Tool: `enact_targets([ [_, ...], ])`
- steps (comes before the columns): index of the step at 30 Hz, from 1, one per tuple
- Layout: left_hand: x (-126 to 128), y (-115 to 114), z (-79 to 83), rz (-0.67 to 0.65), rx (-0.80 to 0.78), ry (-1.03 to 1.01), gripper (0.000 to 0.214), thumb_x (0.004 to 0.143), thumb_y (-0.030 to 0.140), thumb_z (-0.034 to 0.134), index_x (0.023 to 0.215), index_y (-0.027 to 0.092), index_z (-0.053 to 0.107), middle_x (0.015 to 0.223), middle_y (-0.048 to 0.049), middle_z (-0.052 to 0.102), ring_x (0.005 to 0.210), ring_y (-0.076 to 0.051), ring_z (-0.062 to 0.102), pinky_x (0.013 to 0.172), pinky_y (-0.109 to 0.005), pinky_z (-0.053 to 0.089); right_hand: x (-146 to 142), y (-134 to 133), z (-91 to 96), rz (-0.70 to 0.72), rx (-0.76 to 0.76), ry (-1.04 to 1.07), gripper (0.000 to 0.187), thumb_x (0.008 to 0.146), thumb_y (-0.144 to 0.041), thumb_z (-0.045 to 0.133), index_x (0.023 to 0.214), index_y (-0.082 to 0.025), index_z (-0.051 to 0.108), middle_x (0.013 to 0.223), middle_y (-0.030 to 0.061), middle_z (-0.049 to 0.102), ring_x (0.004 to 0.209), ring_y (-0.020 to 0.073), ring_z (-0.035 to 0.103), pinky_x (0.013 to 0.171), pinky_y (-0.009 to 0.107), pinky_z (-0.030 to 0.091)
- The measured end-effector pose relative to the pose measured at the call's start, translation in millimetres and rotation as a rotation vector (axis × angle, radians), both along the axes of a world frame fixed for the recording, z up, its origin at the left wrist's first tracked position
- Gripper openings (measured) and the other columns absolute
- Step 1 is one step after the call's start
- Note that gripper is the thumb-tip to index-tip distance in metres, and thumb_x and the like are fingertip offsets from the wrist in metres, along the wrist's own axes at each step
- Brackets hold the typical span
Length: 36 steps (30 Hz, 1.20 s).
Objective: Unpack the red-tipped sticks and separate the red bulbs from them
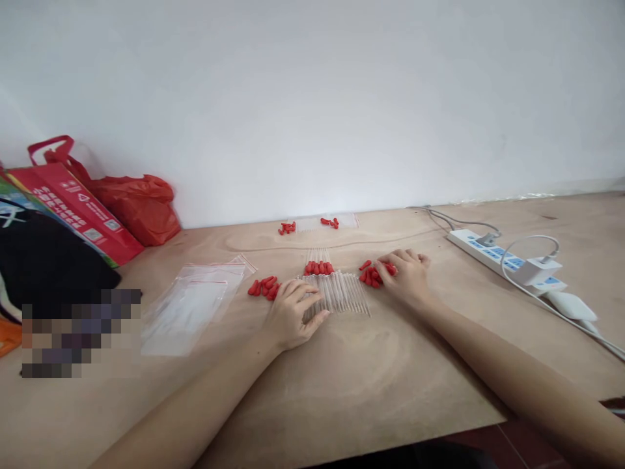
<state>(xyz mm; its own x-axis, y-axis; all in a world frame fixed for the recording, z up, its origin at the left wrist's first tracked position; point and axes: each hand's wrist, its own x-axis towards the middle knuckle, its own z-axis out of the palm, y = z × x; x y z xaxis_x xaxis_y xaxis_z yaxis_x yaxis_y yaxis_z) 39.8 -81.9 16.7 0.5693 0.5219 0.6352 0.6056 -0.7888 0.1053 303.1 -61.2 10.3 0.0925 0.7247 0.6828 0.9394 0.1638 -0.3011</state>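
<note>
A row of thin clear tubes [342, 292] lies side by side on the wooden table. Red rubber bulbs [319, 268] sit in a line at the tubes' far ends, with more slender clear tips beyond them. My left hand [295, 312] rests at the left end of the row, fingers bent and apart, thumb stretched out; it partly covers a loose pile of red bulbs [262, 286]. Over another pile of red bulbs [371, 276], to the right of the tubes, my right hand [407, 273] curls, with red showing between thumb and forefinger. Its fingertips are partly hidden.
Clear zip bags [190, 309] lie left of my left hand. Near the wall are a bag with tubes [307, 224] and a few red bulbs [287, 228]. A power strip [508, 260] with plugs and cables stands right. Red bags [141, 205] and a black cloth item [49, 267] fill the left.
</note>
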Motion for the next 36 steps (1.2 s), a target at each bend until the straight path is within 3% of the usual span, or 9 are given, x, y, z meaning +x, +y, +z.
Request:
enact_targets([
  [2, -5, -1, -1.0, -0.004, -0.002, 0.010, 0.019, 0.076, 0.031, 0.056, 0.089, 0.020, 0.063, 0.090, -0.0049, 0.063, 0.091, -0.021, 0.052, 0.085, -0.041, 0.038, -20, 3, 6.8, 0.074, -0.104, -0.066, 0.025, 0.079, -0.037, 0.044, 0.071, -0.023, 0.064, 0.076, 0.0021, 0.064, 0.079, 0.0181, 0.049, 0.078, 0.037, 0.020],
  [7, -12, 0, -2.1, 0.046, 0.000, 0.030, 0.026, 0.077, 0.030, 0.054, 0.100, 0.019, 0.059, 0.092, -0.0057, 0.062, 0.093, -0.021, 0.052, 0.085, -0.039, 0.039, -72, 25, 17.1, 0.057, -0.346, -0.079, 0.033, 0.076, -0.047, 0.044, 0.073, -0.021, 0.064, 0.079, 0.0049, 0.065, 0.081, 0.0218, 0.051, 0.075, 0.038, 0.022],
  [12, -13, 1, -1.0, 0.090, -0.009, 0.025, 0.041, 0.077, 0.033, 0.053, 0.115, 0.017, 0.048, 0.091, -0.0060, 0.062, 0.093, -0.022, 0.052, 0.085, -0.038, 0.038, -93, 38, 16.2, 0.006, -0.451, -0.104, 0.039, 0.077, -0.049, 0.042, 0.065, -0.019, 0.064, 0.075, 0.0086, 0.065, 0.083, 0.0245, 0.052, 0.078, 0.042, 0.023],
  [18, -12, 3, -0.7, 0.117, -0.040, 0.026, 0.041, 0.079, 0.033, 0.051, 0.116, 0.018, 0.047, 0.090, -0.0055, 0.062, 0.093, -0.022, 0.053, 0.085, -0.038, 0.039, -96, 38, 16.9, -0.004, -0.443, -0.090, 0.032, 0.076, -0.039, 0.043, 0.063, -0.019, 0.064, 0.072, 0.0092, 0.065, 0.081, 0.0236, 0.054, 0.078, 0.041, 0.024],
  [23, -13, 3, -1.1, 0.146, -0.011, 0.021, 0.041, 0.080, 0.031, 0.050, 0.118, 0.017, 0.046, 0.105, -0.0082, 0.058, 0.102, -0.022, 0.050, 0.090, -0.038, 0.038, -86, 36, 20.7, 0.012, -0.370, 0.165, 0.025, 0.074, -0.037, 0.047, 0.063, -0.020, 0.061, 0.070, 0.0035, 0.066, 0.076, 0.0202, 0.055, 0.078, 0.038, 0.025],
  [26, -12, 3, -0.3, 0.172, 0.070, 0.008, 0.042, 0.079, 0.030, 0.050, 0.118, 0.016, 0.047, 0.115, -0.0111, 0.053, 0.109, -0.023, 0.046, 0.093, -0.039, 0.037, -69, 23, 16.6, 0.139, -0.259, 0.223, 0.022, 0.075, -0.038, 0.050, 0.066, -0.020, 0.058, 0.071, 0.0008, 0.065, 0.072, 0.0168, 0.055, 0.076, 0.034, 0.027],
  [30, -8, 1, 1.3, 0.210, 0.240, 0.040, 0.042, 0.079, 0.031, 0.051, 0.118, 0.016, 0.049, 0.124, -0.0143, 0.046, 0.116, -0.028, 0.040, 0.095, -0.044, 0.033, -42, -9, 3.6, 0.372, -0.106, 0.065, 0.019, 0.078, -0.036, 0.050, 0.073, -0.020, 0.058, 0.071, 0.0012, 0.063, 0.072, 0.0157, 0.052, 0.074, 0.033, 0.027],
  [36, 4, -8, 2.7, 0.098, 0.293, 0.138, 0.027, 0.082, 0.033, 0.049, 0.106, 0.025, 0.058, 0.104, -0.0043, 0.063, 0.101, -0.022, 0.053, 0.099, -0.049, 0.025, -29, -37, -9.7, 0.546, 0.011, -0.070, 0.015, 0.082, -0.031, 0.048, 0.083, -0.019, 0.058, 0.075, 0.0019, 0.063, 0.077, 0.0152, 0.051, 0.079, 0.035, 0.027],
])
